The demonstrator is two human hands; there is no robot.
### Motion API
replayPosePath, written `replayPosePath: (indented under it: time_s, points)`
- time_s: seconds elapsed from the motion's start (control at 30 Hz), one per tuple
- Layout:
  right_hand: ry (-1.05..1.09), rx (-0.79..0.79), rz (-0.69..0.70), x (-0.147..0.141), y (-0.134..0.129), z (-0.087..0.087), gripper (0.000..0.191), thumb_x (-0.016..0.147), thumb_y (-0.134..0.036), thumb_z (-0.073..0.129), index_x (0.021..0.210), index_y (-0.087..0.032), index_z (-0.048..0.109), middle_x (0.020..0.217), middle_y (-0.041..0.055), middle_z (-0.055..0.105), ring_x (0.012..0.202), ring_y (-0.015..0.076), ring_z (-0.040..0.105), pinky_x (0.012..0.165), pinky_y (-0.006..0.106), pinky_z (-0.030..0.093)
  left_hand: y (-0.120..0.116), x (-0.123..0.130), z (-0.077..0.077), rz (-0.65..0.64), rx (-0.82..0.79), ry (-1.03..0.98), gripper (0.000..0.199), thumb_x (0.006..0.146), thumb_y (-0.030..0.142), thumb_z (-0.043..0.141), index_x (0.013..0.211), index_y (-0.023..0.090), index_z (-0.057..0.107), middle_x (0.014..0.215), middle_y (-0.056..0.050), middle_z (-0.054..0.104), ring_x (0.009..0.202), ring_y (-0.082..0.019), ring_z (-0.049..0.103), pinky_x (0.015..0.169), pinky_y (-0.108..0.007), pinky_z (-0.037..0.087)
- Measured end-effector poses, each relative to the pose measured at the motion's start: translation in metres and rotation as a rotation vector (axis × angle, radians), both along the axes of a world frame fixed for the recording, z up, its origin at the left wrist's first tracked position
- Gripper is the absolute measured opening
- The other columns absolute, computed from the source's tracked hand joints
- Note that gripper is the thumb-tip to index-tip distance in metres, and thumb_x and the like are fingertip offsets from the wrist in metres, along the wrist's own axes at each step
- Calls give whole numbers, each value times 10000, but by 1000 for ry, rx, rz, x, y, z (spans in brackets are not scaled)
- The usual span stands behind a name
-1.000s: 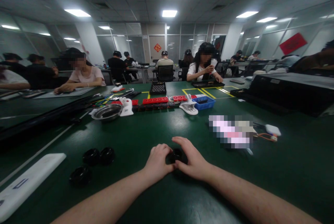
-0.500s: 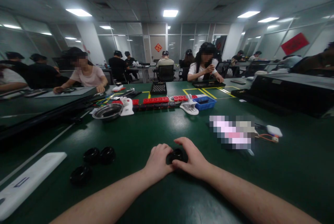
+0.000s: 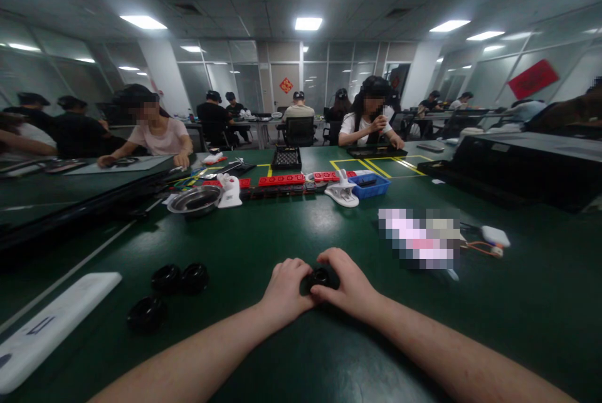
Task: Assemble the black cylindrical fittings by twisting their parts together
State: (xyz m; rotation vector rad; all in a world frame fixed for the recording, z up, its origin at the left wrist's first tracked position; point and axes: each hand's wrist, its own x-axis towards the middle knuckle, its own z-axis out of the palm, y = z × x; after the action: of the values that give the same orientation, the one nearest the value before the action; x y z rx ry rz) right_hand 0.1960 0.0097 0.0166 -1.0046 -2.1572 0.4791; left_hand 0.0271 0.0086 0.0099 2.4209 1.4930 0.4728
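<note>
A glossy black ring-shaped piece [image 3: 320, 276], round with a hollow middle, lies low at the green table top between my hands. My left hand [image 3: 285, 285] curls against its left side, thumb and fingers closed on it. From the right, my right hand [image 3: 348, 287] grips the same piece, its thumb at the near side and its fingers arched over the far side. My palms partly hide the piece. Off to the left sit three similar black rings [image 3: 145, 313], two side by side and one nearer to me.
A long white bar [image 3: 61, 328] lies at the left edge. Farther back are a metal bowl [image 3: 195, 200], red power strips [image 3: 281, 180], a white clamp stand [image 3: 342, 190] and a blue tray [image 3: 371, 188]. Two people sit across the table. A blurred-out item [image 3: 418, 237] lies right.
My hands stay around the black ring with hardly any shift. My right-hand fingers sit very slightly farther right; the rest of the table looks unchanged.
</note>
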Motion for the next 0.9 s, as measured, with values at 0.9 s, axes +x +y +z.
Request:
replayPosePath:
  time_s: [0.9]
  points:
    - [-17,-46,92,3,3,0,510,646,-172,610,1124,-192,433,1130,90,465,1067,239,421,915,402,343,0,0,0,-6,-1,2,262,656,392,615,820,200,548,900,-15,537,863,-208,476,751,-321,366]
